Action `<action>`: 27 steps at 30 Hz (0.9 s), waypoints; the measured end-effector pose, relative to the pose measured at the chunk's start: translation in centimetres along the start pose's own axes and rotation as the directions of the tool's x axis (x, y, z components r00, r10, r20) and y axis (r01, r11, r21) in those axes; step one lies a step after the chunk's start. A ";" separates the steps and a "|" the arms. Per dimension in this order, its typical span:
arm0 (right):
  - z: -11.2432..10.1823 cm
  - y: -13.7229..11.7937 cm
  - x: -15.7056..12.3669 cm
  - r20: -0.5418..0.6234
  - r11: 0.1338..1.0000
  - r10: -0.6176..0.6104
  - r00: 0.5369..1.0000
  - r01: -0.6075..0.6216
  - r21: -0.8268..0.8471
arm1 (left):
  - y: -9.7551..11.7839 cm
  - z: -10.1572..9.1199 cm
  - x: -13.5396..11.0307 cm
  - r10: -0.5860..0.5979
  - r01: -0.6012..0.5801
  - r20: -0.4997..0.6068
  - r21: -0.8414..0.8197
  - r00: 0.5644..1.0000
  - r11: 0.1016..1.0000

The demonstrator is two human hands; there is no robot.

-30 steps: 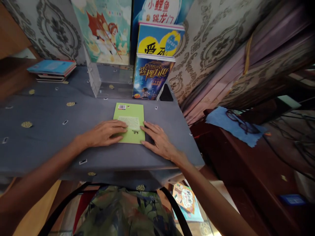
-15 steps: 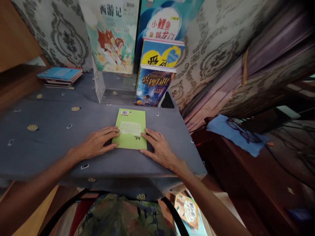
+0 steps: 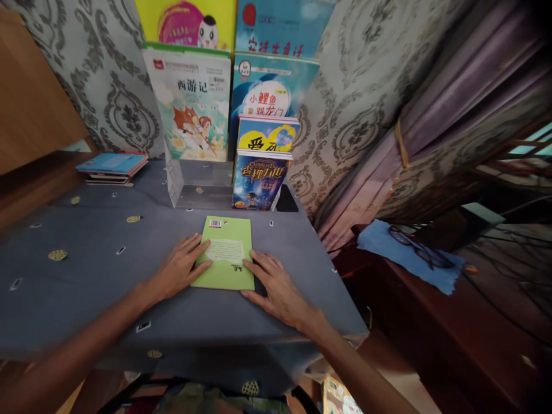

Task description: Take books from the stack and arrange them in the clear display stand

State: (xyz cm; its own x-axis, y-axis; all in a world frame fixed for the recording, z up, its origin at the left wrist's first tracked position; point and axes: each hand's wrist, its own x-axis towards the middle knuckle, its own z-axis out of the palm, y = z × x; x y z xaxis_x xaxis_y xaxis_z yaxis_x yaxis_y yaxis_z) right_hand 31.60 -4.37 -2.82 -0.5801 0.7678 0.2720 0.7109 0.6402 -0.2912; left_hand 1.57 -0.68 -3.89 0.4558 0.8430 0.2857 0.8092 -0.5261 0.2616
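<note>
A thin green book (image 3: 226,253) lies back cover up on the grey tablecloth (image 3: 86,276), with a barcode at its far left corner. My left hand (image 3: 177,270) lies flat at the book's left edge, fingers spread and fingertips on the cover. At the book's lower right corner my right hand (image 3: 272,285) rests flat, fingers spread, touching the edge. Neither hand grips anything.
A clear stand (image 3: 194,184) with tiered children's books (image 3: 261,178) rises against the patterned wall behind. A small stack of books (image 3: 112,167) sits at the back left. A dark phone (image 3: 286,199) lies right of the stand. Off the table's right edge, a blue cloth with glasses (image 3: 407,247) lies on a dark wooden surface.
The view tilted up, showing more books on the wall. My left hand slid off the cover towards the book's left edge; my right hand stayed at the lower right corner.
</note>
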 end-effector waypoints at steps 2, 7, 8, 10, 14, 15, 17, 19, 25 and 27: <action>0.0 -0.1 -0.1 -0.007 1.000 0.000 1.000 0.000 0.004 | 0.1 0.1 -0.3 0.003 -0.003 -0.014 0.019 1.000 1.000; -1.1 -0.5 0.2 0.023 1.000 0.009 1.000 -0.010 0.024 | 0.4 -0.4 0.0 0.037 -0.035 -0.028 0.057 0.999 0.998; -1.4 -0.5 0.5 0.027 0.999 0.018 0.999 -0.019 0.030 | 0.4 -0.5 0.2 0.049 -0.047 -0.023 0.057 0.999 0.997; -1.9 -0.6 1.3 0.022 0.999 0.034 0.999 -0.035 0.037 | 0.3 -0.7 1.1 0.068 -0.068 -0.006 0.049 0.998 0.996; -2.1 -0.9 4.1 0.028 0.999 0.001 1.000 -0.002 0.042 | -0.6 -0.4 3.8 0.047 -0.048 0.018 0.040 0.999 0.998; -1.9 -0.9 5.0 0.039 0.999 -0.017 0.999 0.016 0.045 | -0.8 -0.2 4.6 0.035 -0.035 0.020 0.047 0.999 0.998; -1.4 -1.1 6.8 0.053 0.998 -0.042 0.998 0.039 0.055 | -1.3 0.2 6.0 0.009 -0.010 0.017 0.071 1.000 0.997; -0.6 -1.2 8.4 0.063 0.998 -0.050 0.997 0.047 0.048 | -1.6 0.5 7.0 -0.003 0.002 0.006 0.096 1.000 0.995; 0.8 -0.4 10.7 0.053 0.995 -0.073 0.996 0.069 0.071 | -1.4 0.5 8.2 0.028 -0.023 -0.032 0.134 0.999 0.991; 0.8 0.3 10.5 0.025 0.996 -0.049 0.998 0.047 0.078 | -1.3 0.4 8.4 0.042 -0.038 -0.029 0.140 0.999 0.989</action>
State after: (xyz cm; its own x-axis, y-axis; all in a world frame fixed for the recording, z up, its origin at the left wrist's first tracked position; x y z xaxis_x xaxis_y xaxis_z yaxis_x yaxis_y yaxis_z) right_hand 25.35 3.91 -0.80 -0.6242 0.7358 0.2626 0.6497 0.6756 -0.3486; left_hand 4.49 7.11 -2.22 0.4785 0.8163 0.3234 0.8354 -0.5367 0.1187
